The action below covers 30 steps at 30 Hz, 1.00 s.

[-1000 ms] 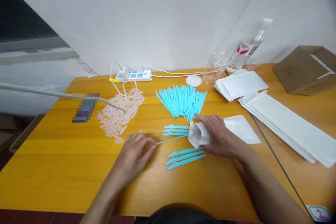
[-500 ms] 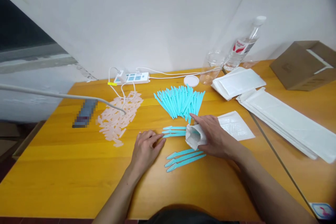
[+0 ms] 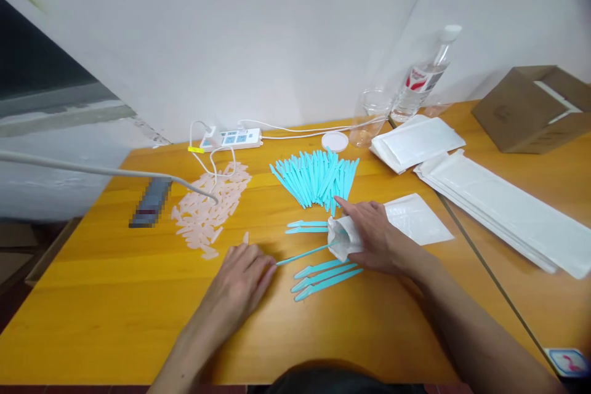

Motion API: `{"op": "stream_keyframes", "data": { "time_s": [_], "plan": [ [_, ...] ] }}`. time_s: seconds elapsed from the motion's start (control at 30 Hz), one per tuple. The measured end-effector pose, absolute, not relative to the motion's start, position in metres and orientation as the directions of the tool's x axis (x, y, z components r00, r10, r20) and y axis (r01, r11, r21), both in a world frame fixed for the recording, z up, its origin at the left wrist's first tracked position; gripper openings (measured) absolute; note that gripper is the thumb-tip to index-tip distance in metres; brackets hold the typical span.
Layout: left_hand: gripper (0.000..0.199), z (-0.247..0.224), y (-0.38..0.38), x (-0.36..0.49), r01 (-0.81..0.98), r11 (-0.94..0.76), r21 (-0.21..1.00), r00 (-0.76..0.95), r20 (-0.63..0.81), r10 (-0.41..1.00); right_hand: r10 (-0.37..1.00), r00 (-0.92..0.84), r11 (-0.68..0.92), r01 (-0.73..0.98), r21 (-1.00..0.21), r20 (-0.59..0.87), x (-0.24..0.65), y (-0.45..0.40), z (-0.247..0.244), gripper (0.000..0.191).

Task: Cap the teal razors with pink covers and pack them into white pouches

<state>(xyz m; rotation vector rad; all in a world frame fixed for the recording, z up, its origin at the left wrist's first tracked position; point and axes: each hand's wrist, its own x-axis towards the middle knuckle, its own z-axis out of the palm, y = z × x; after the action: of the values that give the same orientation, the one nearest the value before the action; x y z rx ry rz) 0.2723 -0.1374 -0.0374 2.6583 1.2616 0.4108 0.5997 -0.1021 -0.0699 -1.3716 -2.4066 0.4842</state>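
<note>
My left hand (image 3: 242, 274) pinches the end of a turquoise eyebrow razor (image 3: 302, 255). The razor's other end reaches the open mouth of a white padded envelope (image 3: 344, 237), which my right hand (image 3: 373, 231) grips with the mouth facing left. A pale pink blade cover (image 3: 246, 237) shows beside my left knuckles; whether it is held I cannot tell. Two razors (image 3: 307, 227) lie behind the envelope, partly hidden by it, and three more razors (image 3: 323, 280) lie in front. Farther back is a fanned pile of razors (image 3: 316, 178).
Pink covers (image 3: 203, 215) are scattered at left, near a phone (image 3: 151, 203) and a power strip (image 3: 237, 138). A flat envelope (image 3: 422, 221), stacked envelopes (image 3: 508, 215), more envelopes (image 3: 420, 141), a clear cup (image 3: 369, 117), a water bottle (image 3: 420, 86) and a cardboard box (image 3: 521, 111) are at right.
My left hand has taken the nearest of the three razors behind the envelope and drawn it left and toward me. My right hand still holds the envelope in about the same place.
</note>
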Motion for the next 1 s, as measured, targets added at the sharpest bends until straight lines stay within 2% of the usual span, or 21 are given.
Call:
{"op": "stream_keyframes", "data": {
  "time_s": [0.1,0.17,0.23,0.3,0.33,0.4,0.5,0.67,0.93,1.0],
  "plan": [
    [0.021,-0.038,-0.126,0.33,0.715,-0.681,0.159,0.646,0.222,0.73,0.849,-0.514,0.511,0.734,-0.447,0.127,0.592,-0.105,-0.068,0.095],
    [0.022,-0.044,-0.118,0.364,0.659,-0.737,0.15,0.681,0.296,0.669,0.836,-0.532,0.531,0.719,-0.448,0.138,0.587,-0.107,-0.067,0.095],
    [0.022,-0.053,-0.111,0.377,0.614,-0.751,0.244,0.665,0.352,0.658,0.834,-0.532,0.536,0.715,-0.45,0.147,0.585,-0.109,-0.067,0.095],
    [0.017,-0.061,-0.106,0.366,0.657,-0.659,0.366,0.55,0.364,0.752,0.837,-0.527,0.531,0.715,-0.455,0.148,0.585,-0.109,-0.068,0.095],
    [0.016,-0.065,-0.103,0.354,0.711,-0.58,0.398,0.463,0.356,0.812,0.84,-0.524,0.525,0.717,-0.459,0.143,0.586,-0.108,-0.068,0.095],
    [0.016,-0.07,-0.099,0.326,0.802,-0.464,0.377,0.377,0.284,0.882,0.845,-0.519,0.514,0.719,-0.467,0.13,0.588,-0.107,-0.068,0.096],
    [0.017,-0.075,-0.098,0.3,0.827,-0.425,0.369,0.399,0.148,0.905,0.854,-0.508,0.497,0.728,-0.473,0.117,0.59,-0.105,-0.067,0.096],
    [0.016,-0.078,-0.11,0.293,0.778,-0.377,0.502,0.428,0.016,0.904,0.863,-0.495,0.482,0.744,-0.463,0.102,0.591,-0.105,-0.067,0.094],
    [0.013,-0.046,-0.142,0.238,0.806,-0.358,0.472,0.384,0.043,0.922,0.869,-0.48,0.476,0.747,-0.464,0.119,0.595,-0.104,-0.069,0.095],
    [0.012,-0.035,-0.146,0.243,0.797,-0.388,0.463,0.417,0.043,0.908,0.869,-0.479,0.476,0.747,-0.464,0.121,0.594,-0.104,-0.07,0.095]
  ]
}}
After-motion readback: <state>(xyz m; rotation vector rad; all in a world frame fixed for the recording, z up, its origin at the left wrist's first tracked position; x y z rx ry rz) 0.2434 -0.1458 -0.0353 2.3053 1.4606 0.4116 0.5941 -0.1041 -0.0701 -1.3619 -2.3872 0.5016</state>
